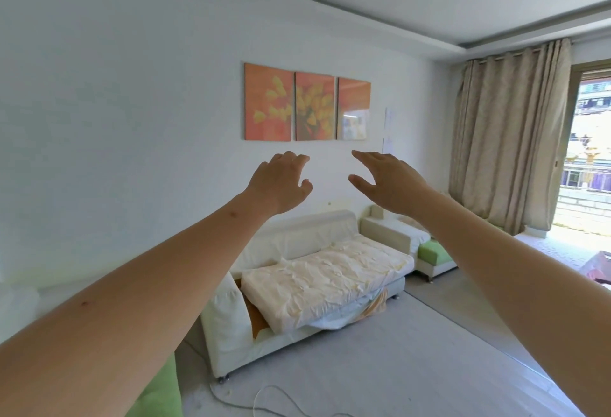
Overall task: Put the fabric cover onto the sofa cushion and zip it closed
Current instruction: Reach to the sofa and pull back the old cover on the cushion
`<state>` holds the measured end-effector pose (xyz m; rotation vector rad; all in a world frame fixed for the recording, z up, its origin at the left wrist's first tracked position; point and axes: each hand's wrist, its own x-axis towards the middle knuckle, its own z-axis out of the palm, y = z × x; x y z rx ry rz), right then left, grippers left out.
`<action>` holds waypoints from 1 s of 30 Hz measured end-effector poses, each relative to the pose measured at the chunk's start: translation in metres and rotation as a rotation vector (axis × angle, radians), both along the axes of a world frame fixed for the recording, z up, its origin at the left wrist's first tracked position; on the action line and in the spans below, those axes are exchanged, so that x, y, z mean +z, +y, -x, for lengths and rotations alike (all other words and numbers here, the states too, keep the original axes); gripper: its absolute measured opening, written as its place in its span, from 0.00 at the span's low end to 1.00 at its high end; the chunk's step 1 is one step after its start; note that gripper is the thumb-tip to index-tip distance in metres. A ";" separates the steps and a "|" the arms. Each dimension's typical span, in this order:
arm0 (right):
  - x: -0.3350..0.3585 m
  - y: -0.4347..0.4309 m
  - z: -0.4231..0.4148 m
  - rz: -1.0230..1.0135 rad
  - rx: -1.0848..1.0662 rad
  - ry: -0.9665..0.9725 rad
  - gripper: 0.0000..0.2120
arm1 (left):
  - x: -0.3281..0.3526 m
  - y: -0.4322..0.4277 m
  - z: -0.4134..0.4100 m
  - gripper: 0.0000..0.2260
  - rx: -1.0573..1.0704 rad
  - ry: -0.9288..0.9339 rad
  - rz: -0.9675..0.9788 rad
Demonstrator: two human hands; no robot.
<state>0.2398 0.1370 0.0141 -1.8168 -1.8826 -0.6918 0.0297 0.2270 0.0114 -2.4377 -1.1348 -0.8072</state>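
**Head view: both hands raised empty, cushion across the room on the sofa**

Your left hand (281, 181) and right hand (386, 181) are stretched out in front of you at about the same level, palms facing away, close to each other but not touching. The fingers of each hand are loosely spread and slightly curled, and they grip nothing. Behind them on the white wall hangs a three-panel orange painting (307, 106).

The sofa cushion (324, 281) lies well apart from your hands, below them in the frame, on the cream sofa (228, 334). It is bare, pale yellow and wrinkled, and it rests tilted, with its near corner hanging over the front edge of the seat. A piece of orange fabric (377, 306) shows under its front edge and again at its left end; you cannot tell from here whether that is the cover. A green seat (433, 253) stands at the far end of the sofa, near the beige curtain (509, 138). A white cable (264, 400) trails across the grey floor (396, 367).
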 end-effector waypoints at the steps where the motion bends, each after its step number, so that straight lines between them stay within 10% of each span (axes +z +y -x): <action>1: 0.001 0.013 -0.002 -0.005 -0.006 -0.001 0.29 | 0.002 0.014 -0.002 0.23 -0.006 0.002 0.002; 30: -0.034 0.436 -0.286 0.118 -0.062 -0.076 0.30 | -0.020 0.418 -0.290 0.21 -0.016 0.002 0.064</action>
